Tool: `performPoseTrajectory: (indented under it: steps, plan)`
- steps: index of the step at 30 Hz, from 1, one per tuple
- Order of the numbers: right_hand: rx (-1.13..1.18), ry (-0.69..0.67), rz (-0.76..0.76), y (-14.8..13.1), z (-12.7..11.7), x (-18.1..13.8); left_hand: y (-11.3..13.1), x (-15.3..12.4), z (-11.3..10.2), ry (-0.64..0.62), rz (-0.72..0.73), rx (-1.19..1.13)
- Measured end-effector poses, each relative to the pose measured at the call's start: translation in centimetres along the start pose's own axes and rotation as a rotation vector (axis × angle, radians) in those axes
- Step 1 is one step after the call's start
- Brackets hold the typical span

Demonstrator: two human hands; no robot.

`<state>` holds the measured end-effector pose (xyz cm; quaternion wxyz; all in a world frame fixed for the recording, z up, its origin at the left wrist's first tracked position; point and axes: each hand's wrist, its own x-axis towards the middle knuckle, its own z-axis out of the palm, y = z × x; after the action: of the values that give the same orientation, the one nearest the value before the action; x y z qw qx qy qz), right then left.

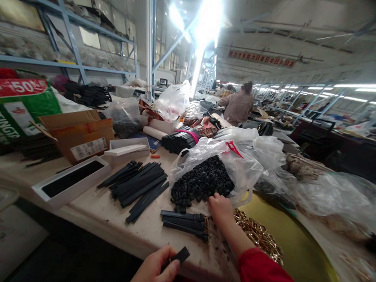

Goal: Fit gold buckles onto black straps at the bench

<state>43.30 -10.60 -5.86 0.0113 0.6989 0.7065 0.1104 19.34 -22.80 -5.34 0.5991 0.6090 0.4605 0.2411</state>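
Observation:
My left hand (pixel 158 270) pinches a short black strap (pixel 181 255) at the table's front edge; its tip sticks out past the thumb. My right hand (pixel 221 207) is at the near edge of a pile of small black loops (pixel 201 178) spilling from a clear plastic bag (pixel 249 164). Its fingers are curled against the loops, and what they grip is hidden. Just below lies a row of black straps (pixel 184 224) with gold-coloured metal at the right ends. Beside my right forearm, gold-coloured metal clasps (pixel 260 236) are heaped on a round golden tray (pixel 311 265).
Loose black strips (pixel 141 183) lie left of the loops. Further left are a white box (pixel 71 182) with a black inside and a cardboard box (pixel 77 135). A bundle of dark strips (pixel 180 139) stands behind. A co-worker (pixel 240 104) is in the background.

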Motion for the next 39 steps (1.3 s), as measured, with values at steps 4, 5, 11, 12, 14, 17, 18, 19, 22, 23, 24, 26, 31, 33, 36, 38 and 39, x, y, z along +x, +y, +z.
performPoseTrajectory:
  steps: [4, 5, 11, 12, 14, 17, 18, 19, 22, 23, 24, 26, 31, 33, 36, 38, 39]
  plan:
    - [-0.001, 0.000, 0.022, 1.0, -0.1, -1.0, -0.1, 0.4, -0.7, 0.021, -0.013, -0.046]
    - [-0.002, -0.005, 0.037, 1.1, -0.1, -1.0, 0.1, 0.5, -0.8, 0.022, -0.023, -0.051]
    - [0.026, -0.028, 0.068, 0.1, 0.2, 0.5, 1.5, 1.9, -0.6, 0.009, -0.076, -0.014]
    - [0.036, -0.030, 0.074, 0.0, 0.2, 0.7, 1.5, 2.1, -0.6, 0.015, -0.068, -0.004]
    - [0.064, -0.035, 0.084, -0.2, 0.2, 0.9, 1.6, 2.6, -0.8, 0.023, -0.048, 0.006]
    - [0.123, -0.048, 0.104, -0.1, 0.2, 1.2, 2.0, 3.4, -0.9, 0.016, -0.048, 0.015]
    - [0.148, -0.052, 0.110, -0.1, 0.2, 1.4, 2.3, 3.6, -0.9, 0.017, -0.051, 0.024]
    - [0.177, -0.056, 0.117, -0.1, 0.2, 1.5, 2.5, 3.8, -0.9, 0.019, -0.053, 0.037]
    - [0.288, -0.056, 0.139, 0.0, -0.1, 1.8, 3.2, 3.9, -0.8, 0.031, -0.039, 0.074]
    - [0.335, -0.049, 0.148, 0.0, -0.4, 1.7, 3.3, 3.8, -0.9, 0.041, -0.030, 0.079]
    - [0.390, -0.041, 0.154, 0.1, -0.8, 1.3, 3.4, 3.7, -0.9, 0.050, -0.023, 0.079]
    - [0.522, -0.040, 0.150, -0.1, -1.7, -0.3, 3.5, 3.5, -1.0, 0.078, -0.006, 0.069]
    - [1.256, -0.230, 0.120, -2.6, -3.8, -7.5, 4.4, 3.2, 0.0, 0.144, 0.052, -0.006]
    - [1.699, -0.272, 0.262, -4.0, -4.1, -10.0, 4.7, 2.9, 0.5, 0.119, 0.083, 0.026]
    - [1.921, -0.253, 0.440, -5.3, -4.2, -12.2, 4.6, 2.1, 1.0, 0.060, 0.097, 0.150]
    - [1.932, -0.285, 0.451, -5.7, -4.0, -12.9, 4.3, 1.5, 1.0, 0.019, 0.077, 0.224]
    - [1.937, -0.308, 0.438, -5.9, -3.9, -13.2, 4.2, 1.2, 0.9, 0.001, 0.064, 0.248]
